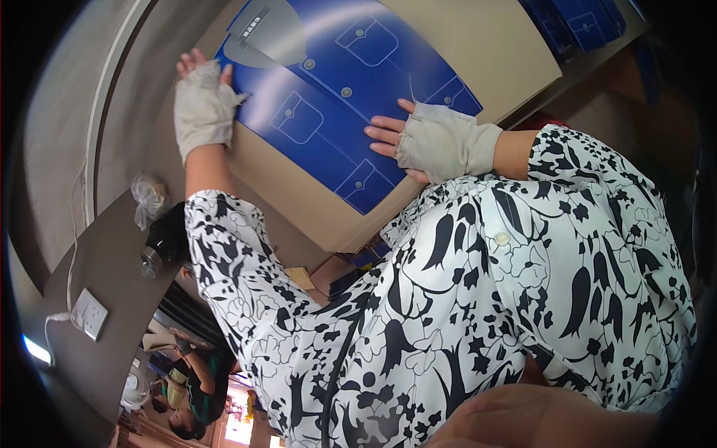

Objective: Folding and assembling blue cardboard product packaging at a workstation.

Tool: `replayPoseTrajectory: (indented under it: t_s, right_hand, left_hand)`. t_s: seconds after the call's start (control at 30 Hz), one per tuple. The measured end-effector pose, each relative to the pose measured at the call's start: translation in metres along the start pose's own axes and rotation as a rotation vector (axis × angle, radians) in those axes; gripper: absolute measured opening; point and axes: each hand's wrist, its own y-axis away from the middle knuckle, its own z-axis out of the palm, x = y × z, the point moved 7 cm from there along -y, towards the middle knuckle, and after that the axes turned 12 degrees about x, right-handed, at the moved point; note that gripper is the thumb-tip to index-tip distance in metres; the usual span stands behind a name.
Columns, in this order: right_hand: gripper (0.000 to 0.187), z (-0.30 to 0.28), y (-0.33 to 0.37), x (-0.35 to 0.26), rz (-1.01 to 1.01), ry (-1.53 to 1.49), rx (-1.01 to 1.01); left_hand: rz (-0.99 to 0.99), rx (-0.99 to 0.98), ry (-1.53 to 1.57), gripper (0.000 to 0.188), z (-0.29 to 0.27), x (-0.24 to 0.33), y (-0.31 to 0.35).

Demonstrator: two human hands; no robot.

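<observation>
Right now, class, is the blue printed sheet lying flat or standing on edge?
Lying flat: the sheet's printed face is turned up, and the right hand lies palm-down across its edge.

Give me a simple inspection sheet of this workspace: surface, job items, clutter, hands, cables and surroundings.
Surface: pale beige top, showing around the blue sheet.
Job items: large glossy blue sheet printed with a shirt-like design; more blue printed pieces at upper right.
Clutter: clear plastic bag and dark bottle, left.
Hands: both in pale fingerless gloves; left hand at the sheet's left edge, right hand over its right part, fingers extended.
Cables: white cable at a white socket block.
Surroundings: other people and a fan, lower left.
</observation>
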Motion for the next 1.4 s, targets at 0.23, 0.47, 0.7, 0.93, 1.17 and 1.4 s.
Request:
replayPoseTrajectory:
  t_s: [0.23,0.47,0.7,0.93,1.17,1.4]
  right_hand:
    - [0.072,0.003,0.004,0.007,0.017,0.010,-0.007]
    - [0.073,0.012,-0.012,0.024,-0.019,0.016,0.083]
    - [0.074,0.002,-0.048,0.040,-0.105,0.267,0.097]
    - [0.069,-0.017,-0.072,0.042,-0.138,0.325,0.097]
    - [0.067,-0.025,-0.089,0.069,-0.176,0.027,0.252]
    - [0.060,-0.028,-0.095,0.088,-0.018,-0.216,0.499]
  left_hand:
    - [-0.235,0.047,-0.168,0.077,0.013,-0.021,-0.029]
    - [-0.164,-0.072,-0.322,0.078,-0.023,0.059,0.040]
    - [-0.242,-0.092,-0.072,0.081,-0.085,0.175,0.136]
    - [-0.247,-0.147,0.002,0.074,-0.107,0.226,0.183]
    - [-0.189,0.101,0.087,0.053,-0.077,0.185,0.094]
    - [-0.209,0.094,0.321,0.048,-0.040,0.169,0.062]
